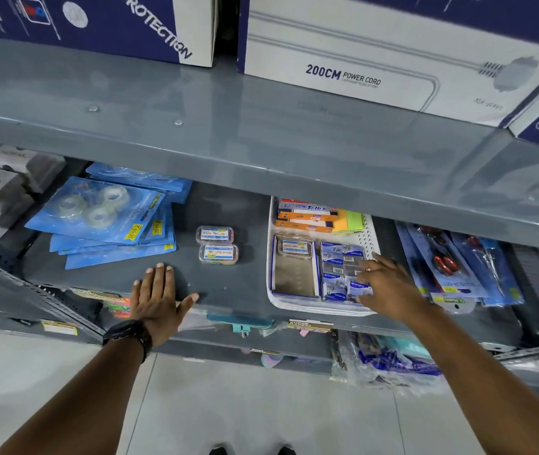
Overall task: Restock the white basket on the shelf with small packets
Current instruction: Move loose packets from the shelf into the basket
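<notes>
White plastic is framing the basket (370, 238), which is sitting on the grey shelf (222, 211) to my right. I am reaching my right hand (389, 284) over its near corner, fingers spread loosely on the small blue packets (340, 267) stacked inside; whether I am gripping one I cannot tell. I am resting my left hand (156, 298) flat and empty on the shelf edge.

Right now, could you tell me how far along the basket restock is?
Partly done: small blue packets already fill the right side of the white basket. The right hand rests on them, arranging; the left hand lies flat on the shelf. The open box alongside looks nearly empty.
</notes>
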`<state>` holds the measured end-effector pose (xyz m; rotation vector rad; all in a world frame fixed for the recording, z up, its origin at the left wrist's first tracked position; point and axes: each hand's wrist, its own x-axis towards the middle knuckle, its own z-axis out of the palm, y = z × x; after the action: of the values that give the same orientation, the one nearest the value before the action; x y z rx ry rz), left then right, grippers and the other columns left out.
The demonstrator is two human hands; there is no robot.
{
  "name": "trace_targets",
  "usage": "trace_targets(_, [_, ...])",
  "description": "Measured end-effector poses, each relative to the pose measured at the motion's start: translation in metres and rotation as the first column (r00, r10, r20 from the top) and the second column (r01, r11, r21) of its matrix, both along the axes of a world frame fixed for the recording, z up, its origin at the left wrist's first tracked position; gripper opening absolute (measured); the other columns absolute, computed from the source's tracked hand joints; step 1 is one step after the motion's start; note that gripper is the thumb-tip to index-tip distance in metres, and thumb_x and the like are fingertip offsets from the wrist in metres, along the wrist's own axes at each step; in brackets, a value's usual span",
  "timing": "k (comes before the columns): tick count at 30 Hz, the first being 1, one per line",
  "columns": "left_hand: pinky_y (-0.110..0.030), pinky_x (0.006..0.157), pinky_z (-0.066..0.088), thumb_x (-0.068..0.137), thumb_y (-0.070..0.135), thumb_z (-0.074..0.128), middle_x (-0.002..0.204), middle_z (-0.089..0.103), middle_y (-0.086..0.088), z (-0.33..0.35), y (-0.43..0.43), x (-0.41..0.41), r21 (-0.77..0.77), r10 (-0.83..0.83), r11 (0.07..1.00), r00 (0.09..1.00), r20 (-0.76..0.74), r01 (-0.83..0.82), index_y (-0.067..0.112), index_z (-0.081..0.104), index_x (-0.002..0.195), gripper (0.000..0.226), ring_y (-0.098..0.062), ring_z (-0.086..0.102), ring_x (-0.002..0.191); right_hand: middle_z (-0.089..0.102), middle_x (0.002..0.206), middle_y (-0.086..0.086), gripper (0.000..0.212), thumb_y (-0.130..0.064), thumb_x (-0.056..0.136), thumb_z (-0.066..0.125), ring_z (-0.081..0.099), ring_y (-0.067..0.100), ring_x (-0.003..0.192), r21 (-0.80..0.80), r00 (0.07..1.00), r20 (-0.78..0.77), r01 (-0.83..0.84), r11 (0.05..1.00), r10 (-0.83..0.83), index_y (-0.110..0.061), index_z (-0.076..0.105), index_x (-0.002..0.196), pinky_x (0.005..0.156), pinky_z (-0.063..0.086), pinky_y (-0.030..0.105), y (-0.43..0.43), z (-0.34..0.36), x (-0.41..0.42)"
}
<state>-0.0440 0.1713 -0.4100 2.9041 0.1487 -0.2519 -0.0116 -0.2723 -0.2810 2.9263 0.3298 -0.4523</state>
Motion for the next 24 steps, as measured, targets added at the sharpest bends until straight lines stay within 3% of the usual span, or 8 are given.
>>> trace_targets(11, [-0.05, 0.118, 0.006, 0.075, 0.081, -0.007, 0.16, 0.016, -0.012, -0.002, 0.0, 0.0, -0.003, -0.001, 1.0, 1.0, 0.027, 0.001, 0.01, 0.016, 0.152, 0.107, -0.034, 0.012, 0.147, 0.033, 0.152, -0.007, 0.048, -0.034, 0.082, 0.066, 0.011, 0.023, 0.146, -0.062, 0.998, -0.061, 0.029, 0.998, -0.032, -0.029, 0.057, 0.129, 0.119, 0.003, 0.048, 0.003, -0.005, 0.006])
trace_targets(13, [-0.05, 0.118, 0.006, 0.076, 0.08, -0.004, 0.161, 0.015, -0.011, -0.002, 0.0, 0.0, 0.002, -0.004, 1.0, 1.0, 0.026, 0.004, 0.01, 0.015, 0.152, 0.105, -0.033, 0.011, 0.147, 0.036, 0.151, -0.006, 0.049, -0.035, 0.081, 0.068, 0.013, 0.023, 0.146, -0.034, 0.999, -0.032, 0.038, 0.999, -0.039, -0.031, 0.057, 0.129, 0.119, 0.007, 0.047, 0.005, 0.0, 0.007])
trace_targets(16, [-0.049, 0.119, 0.003, 0.076, 0.078, -0.002, 0.162, 0.01, -0.01, -0.002, 0.0, 0.0, 0.01, 0.0, 1.0, 1.0, 0.012, 0.0, 0.011, 0.011, 0.153, 0.102, -0.031, 0.007, 0.148, 0.048, 0.143, -0.003, 0.043, -0.039, 0.081, 0.07, 0.026, 0.023, 0.141, 0.084, 0.998, 0.056, -0.005, 0.996, 0.0, -0.028, 0.062, 0.123, 0.117, 0.019, 0.044, 0.016, 0.007, 0.011])
trace_targets(20, [-0.048, 0.12, 0.001, 0.075, 0.078, -0.004, 0.162, 0.005, -0.008, -0.003, 0.001, 0.0, 0.011, 0.004, 1.0, 1.0, -0.006, -0.004, 0.012, 0.006, 0.153, 0.102, -0.029, 0.002, 0.149, 0.06, 0.129, -0.003, 0.036, -0.036, 0.08, 0.071, 0.044, 0.023, 0.129, 0.354, 0.984, 0.177, -0.059, 0.933, -0.005, -0.023, 0.068, 0.113, 0.111, 0.031, 0.038, 0.056, 0.007, 0.025])
trace_targets(24, [-0.047, 0.12, 0.0, 0.074, 0.078, -0.006, 0.163, 0.002, -0.007, -0.001, 0.0, 0.001, 0.023, 0.001, 1.0, 1.0, -0.017, -0.001, 0.013, 0.004, 0.153, 0.103, -0.029, 0.001, 0.149, 0.064, 0.123, 0.001, 0.033, -0.029, 0.081, 0.07, 0.051, 0.024, 0.119, 0.464, 0.959, 0.277, -0.194, 0.864, 0.067, -0.017, 0.069, 0.112, 0.107, 0.037, 0.039, 0.122, 0.006, 0.041])
